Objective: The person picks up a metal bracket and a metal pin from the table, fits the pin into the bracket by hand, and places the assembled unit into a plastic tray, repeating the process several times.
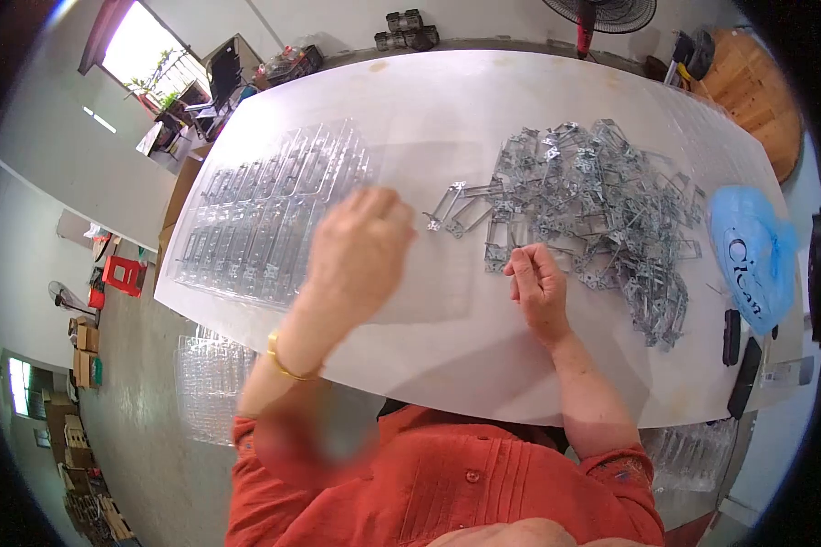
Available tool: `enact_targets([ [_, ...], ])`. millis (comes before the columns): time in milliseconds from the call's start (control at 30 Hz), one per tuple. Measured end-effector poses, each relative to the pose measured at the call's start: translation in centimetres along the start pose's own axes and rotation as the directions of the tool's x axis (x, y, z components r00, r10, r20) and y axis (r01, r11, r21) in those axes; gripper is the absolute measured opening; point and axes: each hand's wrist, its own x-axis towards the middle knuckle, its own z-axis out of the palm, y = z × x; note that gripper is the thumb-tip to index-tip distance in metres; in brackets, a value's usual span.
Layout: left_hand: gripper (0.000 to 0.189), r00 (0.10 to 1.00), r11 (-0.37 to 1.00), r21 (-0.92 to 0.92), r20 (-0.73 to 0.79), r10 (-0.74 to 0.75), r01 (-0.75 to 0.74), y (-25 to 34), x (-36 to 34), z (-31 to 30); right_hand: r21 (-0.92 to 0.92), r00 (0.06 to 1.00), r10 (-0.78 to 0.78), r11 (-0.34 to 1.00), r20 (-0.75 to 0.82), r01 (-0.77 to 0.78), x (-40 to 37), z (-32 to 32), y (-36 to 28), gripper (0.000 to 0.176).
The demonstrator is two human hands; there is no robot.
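The left hand (360,251) hovers raised above the worktop (483,100), its back to the camera and its fingers bent downward. It is blurred, and I cannot tell whether it grips anything. A gold bracelet (287,365) sits on its wrist.

The right hand (536,284) rests lower, fingers curled shut, and thumb and forefinger seem to pinch a thin bracket (513,244) at the near edge of the heap (602,210). The heap is a loose tangle of bright metal brackets, just beyond and right of the right hand, probably dumped there so that hand can pick from its edge. A few brackets (461,205) lie apart from it, between the two hands, likely drawn out singly.

Under and beyond the left hand lie clear plastic trays (265,210), flat and pockets up, probably so parts can drop straight in. Their rows of pockets are too glassy to tell full from bare. More clear trays (205,383) are stacked below the worktop's edge on the left hand's side.

Well right of the right hand, past the heap, lies a crumpled blue bag (753,251); its contents are hidden
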Motion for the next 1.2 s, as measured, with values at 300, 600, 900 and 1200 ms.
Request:
enact_targets([
  [300, 0.024, 0.956, 0.927, -0.235, 0.091, -0.279, 0.293, -2.1, 1.6, 14.9, -0.068, 0.999, -0.047, 0.997, 0.021, 0.048, 0.1, 0.0, -0.2, 0.025],
  [600, 0.019, 0.932, 0.856, -0.372, 0.088, -0.352, 0.358, -3.3, 1.9, 18.6, -0.124, 0.999, -0.053, 0.991, 0.007, 0.054, 0.0, 0.4, -0.4, 0.025],
  [900, 0.014, 0.906, 0.286, -0.882, 0.282, -0.316, 0.375, -1.5, 1.1, 15.0, -0.040, 0.993, -0.106, 0.994, -0.045, 0.104, 0.3, -0.3, -0.1, 0.013],
  [1200, 0.017, 0.885, -0.480, -0.748, 0.435, 0.166, 0.458, 1.0, -1.5, 15.5, 0.038, 0.958, -0.161, 0.984, -0.237, 0.175, 1.6, -1.6, -0.9, 0.012],
])
